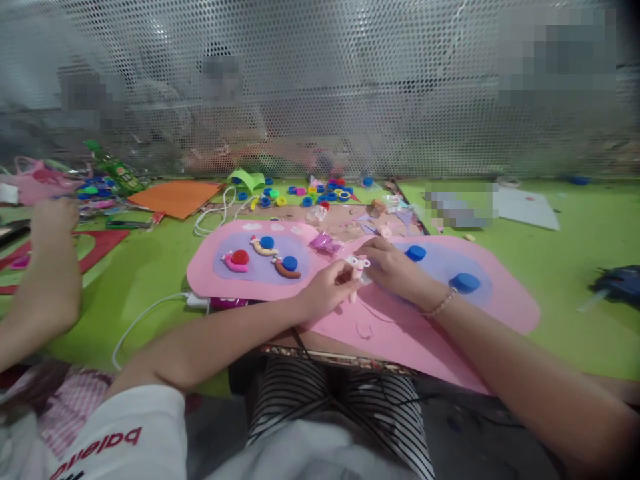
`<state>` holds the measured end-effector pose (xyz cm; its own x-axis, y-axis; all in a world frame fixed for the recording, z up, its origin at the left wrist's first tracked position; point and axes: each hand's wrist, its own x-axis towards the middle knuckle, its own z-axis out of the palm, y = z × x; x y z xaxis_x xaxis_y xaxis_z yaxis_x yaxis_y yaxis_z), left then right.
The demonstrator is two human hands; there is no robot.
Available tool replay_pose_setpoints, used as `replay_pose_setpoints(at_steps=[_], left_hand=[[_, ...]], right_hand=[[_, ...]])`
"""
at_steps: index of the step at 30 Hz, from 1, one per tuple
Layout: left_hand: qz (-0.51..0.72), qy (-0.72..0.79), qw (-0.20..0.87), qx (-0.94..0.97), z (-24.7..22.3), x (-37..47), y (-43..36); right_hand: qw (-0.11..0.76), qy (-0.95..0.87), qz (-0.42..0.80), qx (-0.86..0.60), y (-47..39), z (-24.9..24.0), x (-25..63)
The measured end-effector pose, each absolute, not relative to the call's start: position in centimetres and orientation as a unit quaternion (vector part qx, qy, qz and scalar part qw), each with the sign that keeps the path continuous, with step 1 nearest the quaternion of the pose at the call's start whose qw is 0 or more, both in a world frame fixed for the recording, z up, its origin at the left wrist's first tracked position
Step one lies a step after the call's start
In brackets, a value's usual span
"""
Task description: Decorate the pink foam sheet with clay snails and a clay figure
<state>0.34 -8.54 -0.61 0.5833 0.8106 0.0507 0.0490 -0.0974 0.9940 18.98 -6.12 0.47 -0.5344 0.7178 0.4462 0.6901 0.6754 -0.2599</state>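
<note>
My left hand (326, 291) pinches a pale pink clay snail body (356, 272) with two round eyes on top, upright above the pink paper sheet (400, 340). Close beside it, my right hand (393, 267) has its fingers bent together at a small clear wrapper; what they grip is hidden. Blue bottle caps (465, 283) sit on the purple patch under and beside my right wrist. To the left, a second pink sheet (203, 270) bears clay snails with cap shells: a pink snail (235, 261), a cream snail (263, 246) and a brown snail (287, 267).
A purple foil packet (326, 243) lies between the sheets. Several coloured caps and rings (313, 193) are scattered behind, near orange paper (175, 198) and a white cable (145, 313). Another person's arm (55, 267) rests at left. A perforated metal screen (320, 87) borders the green table.
</note>
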Motion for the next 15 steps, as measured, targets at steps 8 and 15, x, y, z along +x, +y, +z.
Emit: replay_pose_setpoints(at_steps=[8,15], left_hand=[[0.329,0.309,0.589,0.67,-0.5,0.3,-8.7],[0.308,0.293,0.597,0.68,-0.7,0.5,-8.8]], right_hand=[[0.226,-0.905,0.012,-0.359,-6.3,0.2,18.7],[0.108,-0.912,-0.039,-0.393,-6.1,-1.2,17.5]])
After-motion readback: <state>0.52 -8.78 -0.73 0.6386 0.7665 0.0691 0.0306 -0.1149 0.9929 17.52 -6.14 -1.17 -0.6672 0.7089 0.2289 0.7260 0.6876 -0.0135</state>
